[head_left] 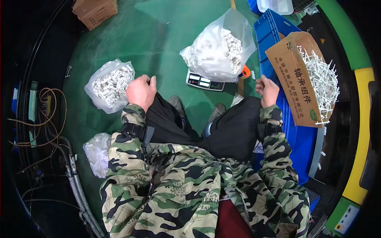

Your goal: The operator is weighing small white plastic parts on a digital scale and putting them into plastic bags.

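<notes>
My left hand (141, 93) is curled closed above my left thigh, thumb raised, its inner side hidden. Just left of it, an open clear plastic bag (90, 88) full of small white plastic parts (113, 86) sits on the floor. My right hand (268, 91) is loosely curled over my right knee, beside a blue crate (265, 31); whatever its fingers may hold cannot be made out. Ahead, a large clear bag (206, 39) of similar white parts rests on a digital scale (204, 82). An orange ring-shaped object (246, 71) lies to its right.
At right, a tilted cardboard box (291, 85) holds many thin white plastic pieces (319, 85). Another filled plastic bag (98, 154) lies by my left elbow. A closed carton (95, 12) stands far left. Cables and pipes (75, 174) run along the left; machine framing (363, 135) borders the right.
</notes>
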Demonstrator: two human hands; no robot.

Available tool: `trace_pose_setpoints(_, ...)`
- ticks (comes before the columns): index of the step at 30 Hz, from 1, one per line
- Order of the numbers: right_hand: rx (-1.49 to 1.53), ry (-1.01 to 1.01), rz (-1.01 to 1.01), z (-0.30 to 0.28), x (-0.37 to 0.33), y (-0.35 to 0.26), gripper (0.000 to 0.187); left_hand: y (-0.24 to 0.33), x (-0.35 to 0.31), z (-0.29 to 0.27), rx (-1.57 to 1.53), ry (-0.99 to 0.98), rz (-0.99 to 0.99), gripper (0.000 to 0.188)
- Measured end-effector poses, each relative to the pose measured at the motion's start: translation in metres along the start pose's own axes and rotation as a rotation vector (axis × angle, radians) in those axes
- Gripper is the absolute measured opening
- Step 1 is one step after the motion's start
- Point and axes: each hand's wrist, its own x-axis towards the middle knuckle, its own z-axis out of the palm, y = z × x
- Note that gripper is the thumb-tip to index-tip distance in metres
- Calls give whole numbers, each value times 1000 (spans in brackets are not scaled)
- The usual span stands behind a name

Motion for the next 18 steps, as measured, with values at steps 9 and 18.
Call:
trace_pose_setpoints(9, 13, -63, 46, -14, -11, 11, 21, 6, 1, 2, 103, -44, 13, 37)
trace_pose_setpoints(18, 31, -28, -7, -11, -15, 10, 22, 4, 0, 5, 107, -27, 40, 35)
